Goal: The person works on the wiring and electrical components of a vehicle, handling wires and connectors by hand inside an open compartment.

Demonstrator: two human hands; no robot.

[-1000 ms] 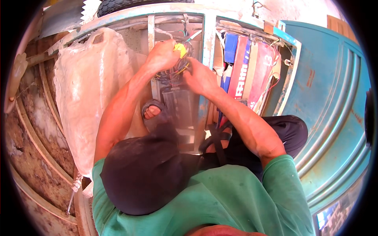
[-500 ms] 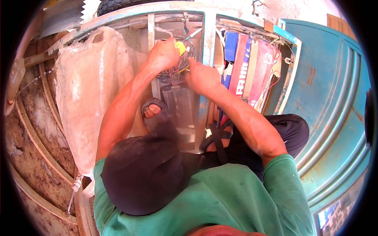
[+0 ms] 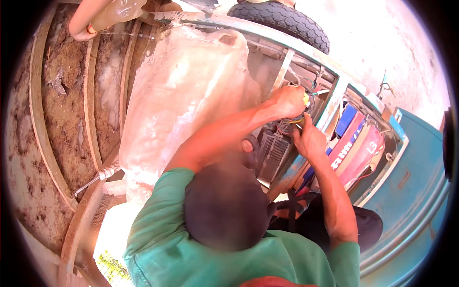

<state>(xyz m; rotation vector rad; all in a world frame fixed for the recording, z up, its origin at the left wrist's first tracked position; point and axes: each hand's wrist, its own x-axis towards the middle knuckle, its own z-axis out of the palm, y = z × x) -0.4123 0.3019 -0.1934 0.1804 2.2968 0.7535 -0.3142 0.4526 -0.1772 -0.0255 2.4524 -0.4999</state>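
My left hand [image 3: 290,101] is closed around a small yellow object [image 3: 306,99], mostly hidden by the fingers. Close below it, my right hand [image 3: 311,141] has thumb and forefinger pinched at a thin yellow wire [image 3: 296,121]. Both hands are over a tangle of wires [image 3: 287,127] inside an open metal frame [image 3: 333,106] with worn pale-blue paint. Beneath the wires sits a dusty finned metal box [image 3: 273,153]. What exactly lies between the fingertips is too small to make out.
A large plastic-wrapped seat-like bulk [image 3: 191,105] lies left of the frame. Red and blue boxes [image 3: 356,148] fill the compartment at right, beside a blue metal panel [image 3: 411,182]. A black tyre [image 3: 282,24] is at the far side. Wooden slats [image 3: 43,124] span the left.
The view has turned, so the frame and both hands now appear farther right and lower. My hands stay together at the wires, and the yellow object is still in the left one.
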